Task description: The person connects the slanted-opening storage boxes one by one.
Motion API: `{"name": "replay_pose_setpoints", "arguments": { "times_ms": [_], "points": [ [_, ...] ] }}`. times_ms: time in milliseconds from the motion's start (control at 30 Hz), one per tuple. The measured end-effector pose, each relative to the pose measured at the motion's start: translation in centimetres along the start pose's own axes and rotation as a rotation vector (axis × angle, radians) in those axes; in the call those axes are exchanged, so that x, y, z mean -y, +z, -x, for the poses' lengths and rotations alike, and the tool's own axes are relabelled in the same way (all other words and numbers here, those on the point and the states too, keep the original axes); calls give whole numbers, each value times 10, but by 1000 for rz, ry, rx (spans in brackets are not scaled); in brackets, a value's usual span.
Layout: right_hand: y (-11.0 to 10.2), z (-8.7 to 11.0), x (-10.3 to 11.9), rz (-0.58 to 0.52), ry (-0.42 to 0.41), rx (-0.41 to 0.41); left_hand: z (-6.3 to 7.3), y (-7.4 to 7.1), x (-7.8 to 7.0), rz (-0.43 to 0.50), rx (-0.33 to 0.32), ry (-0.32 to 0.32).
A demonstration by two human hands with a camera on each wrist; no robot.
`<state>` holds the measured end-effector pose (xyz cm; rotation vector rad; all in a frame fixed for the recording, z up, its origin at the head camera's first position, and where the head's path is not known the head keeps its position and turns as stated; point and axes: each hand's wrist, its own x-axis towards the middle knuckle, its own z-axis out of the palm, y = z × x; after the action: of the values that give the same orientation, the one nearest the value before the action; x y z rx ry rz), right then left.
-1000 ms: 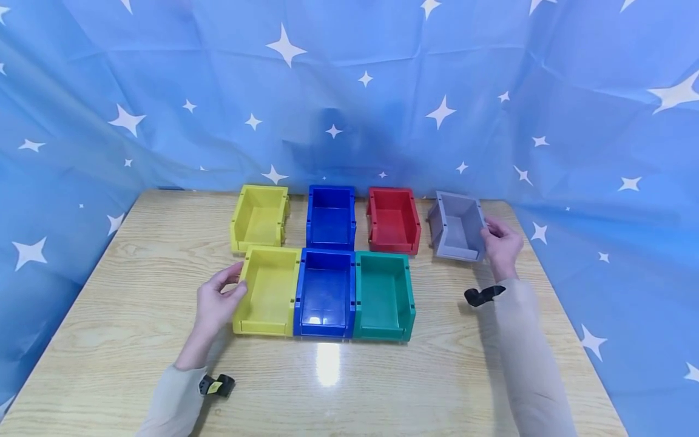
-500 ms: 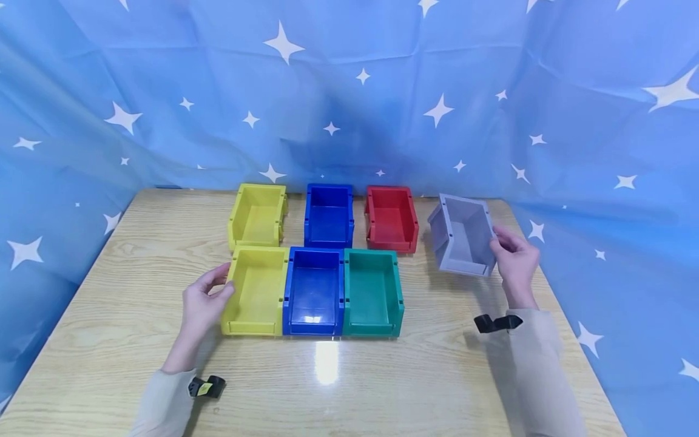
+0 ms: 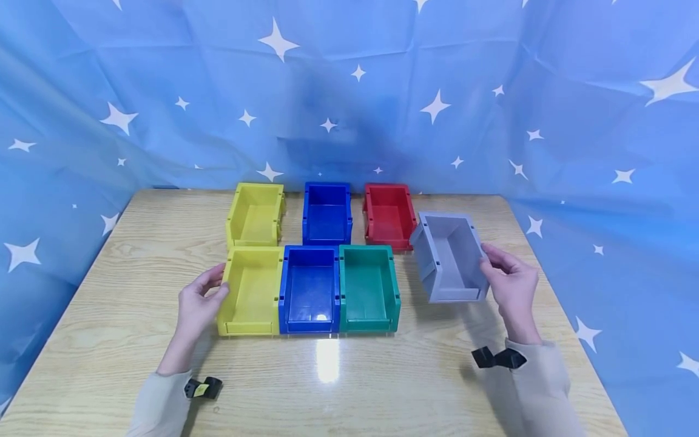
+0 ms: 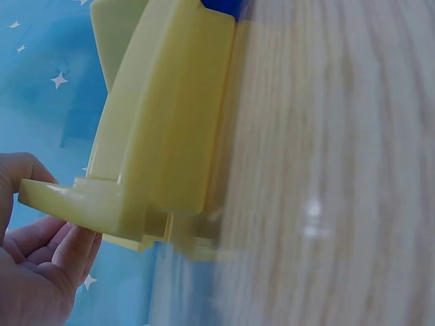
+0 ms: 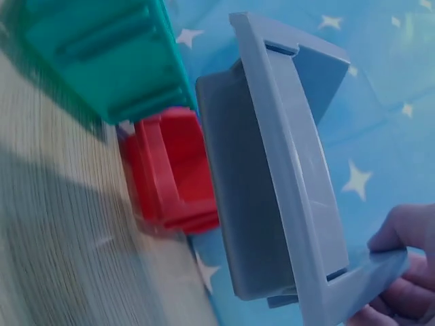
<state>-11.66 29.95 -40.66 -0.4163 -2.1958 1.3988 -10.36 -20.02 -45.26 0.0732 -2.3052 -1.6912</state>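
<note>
Both your hands were occupied, well apart, each pinching a bin. Your right hand (image 3: pixel 513 282) had the gray bin (image 3: pixel 453 258) by its right rim, thumb on one face of the edge and fingers on the other; the right wrist view showed that grip best. Gray bin was up off the table (image 3: pixel 393 388), tilted, its shadow on the wood below, just right of the green bin (image 3: pixel 369 285) and nearer you than the red bin (image 3: pixel 389 215). In the head view its far left corner met the red bin's edge; couldn't tell if they touched.

Your left hand (image 3: pixel 199 297) pinched the left rim of the front yellow bin (image 3: pixel 253 285), thumb above, fingers under. That bin was the left end of your near row: front yellow bin, front blue bin (image 3: pixel 311 288), green bin, set side by side, sides touching.

Behind them you had a back row with gaps between: back yellow bin (image 3: pixel 255 218), back blue bin (image 3: pixel 327 215), red bin. All bins had their low lip toward you.

Your sleeves (image 3: pixel 540 388) were light, with a black strap (image 3: pixel 498 358) at each wrist. Blue curtain (image 3: pixel 349 91) with white stars hung behind the table.
</note>
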Motion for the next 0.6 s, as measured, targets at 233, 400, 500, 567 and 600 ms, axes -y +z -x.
{"name": "replay_pose_setpoints", "arguments": {
  "times_ms": [233,400,500,567,600],
  "points": [
    [3,23,5,13,-43,24,-3,-1,19,31,6,-24],
    [7,33,7,-8,-74,31,-5,-1,27,56,16,-41],
    [8,36,8,-12,-75,36,-5,-2,26,49,24,-35],
    [9,37,9,-18,-72,38,-5,-2,26,51,26,-39],
    [9,38,9,-17,-71,38,-5,-2,25,48,27,-39]
  ]
}}
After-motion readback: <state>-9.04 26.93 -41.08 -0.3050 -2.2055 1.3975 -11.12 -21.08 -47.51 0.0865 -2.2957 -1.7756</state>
